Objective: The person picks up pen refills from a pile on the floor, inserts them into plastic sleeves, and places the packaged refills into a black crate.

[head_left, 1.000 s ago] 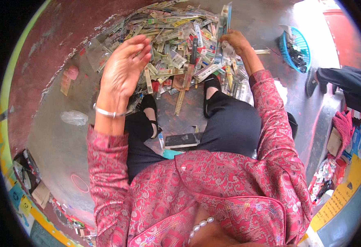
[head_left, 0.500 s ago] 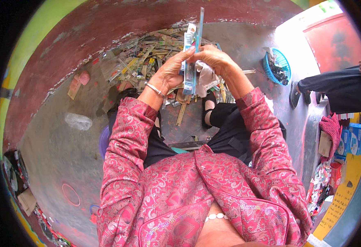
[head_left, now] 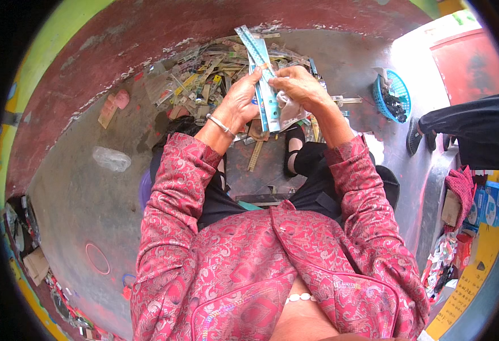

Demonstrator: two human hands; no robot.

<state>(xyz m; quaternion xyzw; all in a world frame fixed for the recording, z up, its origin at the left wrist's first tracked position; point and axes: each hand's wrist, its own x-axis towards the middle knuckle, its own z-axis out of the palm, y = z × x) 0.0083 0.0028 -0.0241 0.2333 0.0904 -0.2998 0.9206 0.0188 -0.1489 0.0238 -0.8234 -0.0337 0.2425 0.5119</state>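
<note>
A grey concrete floor [head_left: 73,204] is bounded by a dark red wall [head_left: 147,34] edged in yellow-green. A blue basket [head_left: 390,96] is set at the right, where bright daylight is cast beside a red door [head_left: 465,62].

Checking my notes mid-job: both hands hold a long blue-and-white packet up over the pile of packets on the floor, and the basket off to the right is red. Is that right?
Not quite. The head view shows the basket is blue, not red. The rest stands: the left hand and the right hand both hold the long blue-and-white packet over the pile of packets on the floor.
</note>
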